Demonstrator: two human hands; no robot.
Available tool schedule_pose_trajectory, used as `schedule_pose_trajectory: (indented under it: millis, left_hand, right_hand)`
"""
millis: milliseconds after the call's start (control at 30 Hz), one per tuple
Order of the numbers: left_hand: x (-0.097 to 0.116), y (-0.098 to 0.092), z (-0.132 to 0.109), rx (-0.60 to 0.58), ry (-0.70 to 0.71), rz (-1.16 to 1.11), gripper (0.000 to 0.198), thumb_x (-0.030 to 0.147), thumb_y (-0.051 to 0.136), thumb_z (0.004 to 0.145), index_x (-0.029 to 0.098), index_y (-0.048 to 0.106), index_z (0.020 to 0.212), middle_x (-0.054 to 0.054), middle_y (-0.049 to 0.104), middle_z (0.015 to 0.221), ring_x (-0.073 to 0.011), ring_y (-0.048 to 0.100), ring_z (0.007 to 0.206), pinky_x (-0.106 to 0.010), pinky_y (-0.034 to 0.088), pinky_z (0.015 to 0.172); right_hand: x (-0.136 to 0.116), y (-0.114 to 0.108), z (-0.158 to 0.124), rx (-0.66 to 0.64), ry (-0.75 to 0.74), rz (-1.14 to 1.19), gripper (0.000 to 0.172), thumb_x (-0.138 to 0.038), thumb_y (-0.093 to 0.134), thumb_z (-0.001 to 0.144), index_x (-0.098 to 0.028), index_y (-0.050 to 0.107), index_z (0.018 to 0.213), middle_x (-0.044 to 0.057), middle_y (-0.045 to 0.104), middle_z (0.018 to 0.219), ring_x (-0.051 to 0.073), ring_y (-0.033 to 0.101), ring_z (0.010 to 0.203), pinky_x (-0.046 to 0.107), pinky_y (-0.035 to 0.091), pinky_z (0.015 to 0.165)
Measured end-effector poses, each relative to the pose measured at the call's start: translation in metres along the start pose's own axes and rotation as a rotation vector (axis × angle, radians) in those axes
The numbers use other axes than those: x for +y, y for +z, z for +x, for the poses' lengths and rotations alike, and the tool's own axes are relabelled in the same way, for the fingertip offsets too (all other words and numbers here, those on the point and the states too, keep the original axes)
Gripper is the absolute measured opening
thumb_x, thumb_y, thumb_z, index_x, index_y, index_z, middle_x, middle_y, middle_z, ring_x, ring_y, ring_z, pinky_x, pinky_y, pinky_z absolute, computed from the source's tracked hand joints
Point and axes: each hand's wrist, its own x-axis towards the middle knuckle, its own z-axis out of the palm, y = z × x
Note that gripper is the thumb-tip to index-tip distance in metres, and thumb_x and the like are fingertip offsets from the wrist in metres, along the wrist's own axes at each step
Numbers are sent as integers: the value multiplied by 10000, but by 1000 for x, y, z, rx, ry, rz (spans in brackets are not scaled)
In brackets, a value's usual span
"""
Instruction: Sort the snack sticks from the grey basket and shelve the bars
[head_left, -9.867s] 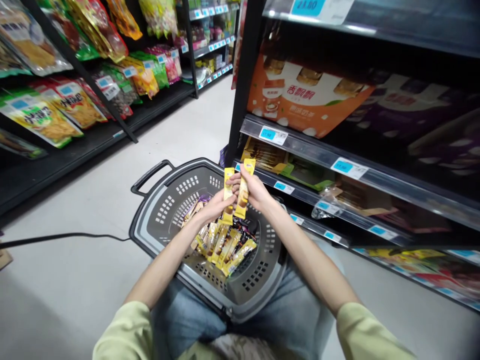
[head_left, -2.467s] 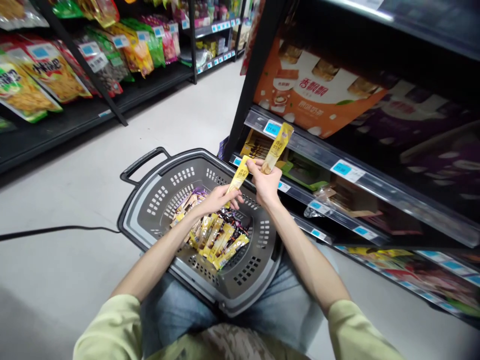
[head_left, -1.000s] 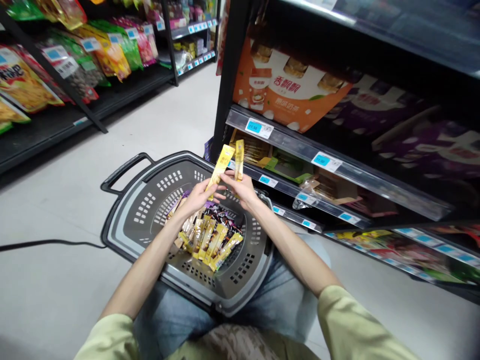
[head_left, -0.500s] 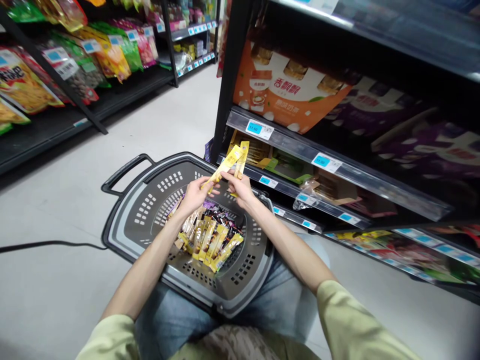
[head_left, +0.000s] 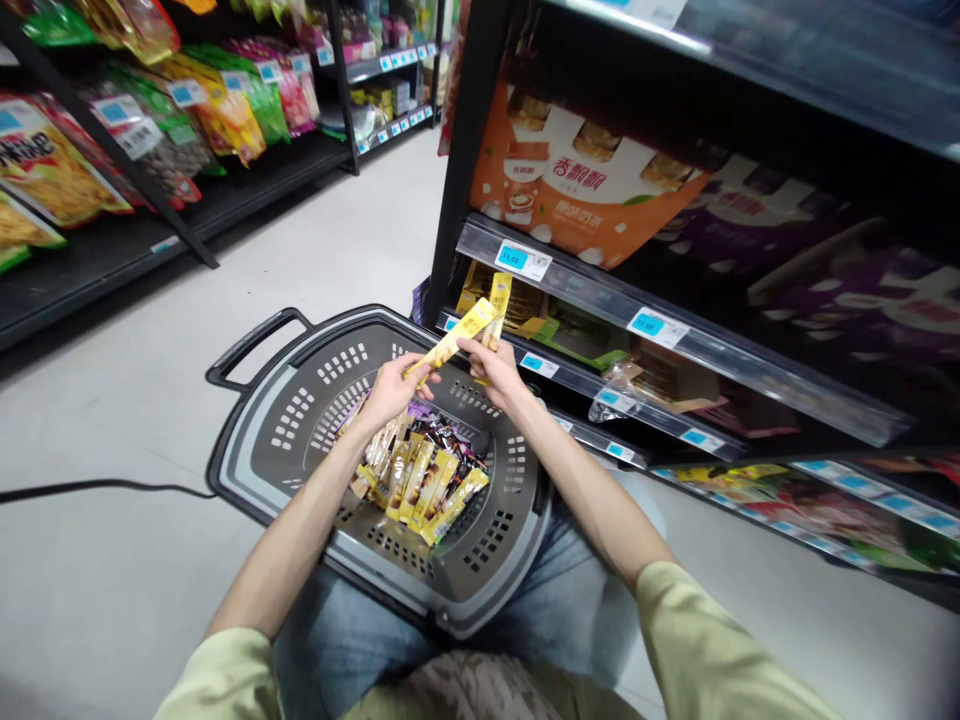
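head view: two overlapping yellow sachets (head_left: 453, 338) jut from both hands (head_left: 390, 390) (head_left: 498, 374)

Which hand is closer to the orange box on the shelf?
Right. The right hand, holding a yellow packet, is below and left of the orange box in the view; the left hand is farther left and slightly lower, over the basket.

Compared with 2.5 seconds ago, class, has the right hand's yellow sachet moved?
Yes: left and down. The yellow sachet had its top beside the right end of the 11.50 price tag; now it is by the tag's lower-left corner.
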Motion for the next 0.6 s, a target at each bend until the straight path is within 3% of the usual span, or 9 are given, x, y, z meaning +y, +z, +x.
schedule_pose_trajectory:
  millis: [133, 267, 433, 600]
  left_hand:
    - [-1, 4, -1, -6, 3, -49, 482, 482, 634, 874, 118, 608, 1189, -119, 764, 965, -150, 697, 614, -276, 572, 588]
    - [-7, 4, 0, 69, 67, 11, 533, 501, 544, 930, 172, 503, 1348, -136, 717, 1181, -202, 742, 870, -283, 598, 623]
    - [-6, -2, 0, 151, 141, 255, 475, 461, 418, 999, 214, 448, 1403, -102, 684, 1275, -165, 718, 923, -267, 590, 685]
    - [-3, -2, -5, 92, 208, 490, 427, 433, 381, 1014, 206, 538, 1339, -74, 724, 1182, -191, 718, 931, -340, 552, 878]
  right_hand:
    - [-7, -1, 6, 92, -17, 4, 281, -207, 825, 602, -176, 551, 656, -116, 398, 429, 13, 234, 367, 174, 164, 358]
    - [-12, -2, 13, 312, -7, 91, 203, -156, 751, 670, -165, 548, 673, -72, 539, 523, 5, 254, 373, 167, 180, 353]
    - [-13, -9, 17, 634, -110, 214, 214, -172, 732, 759, -197, 521, 733, -145, 344, 434, 30, 246, 378, 161, 224, 364]
    - [-10, -25, 24, 828, -113, 289, 204, -235, 738, 807, -214, 535, 793, -140, 368, 461, 45, 274, 383, 183, 278, 378]
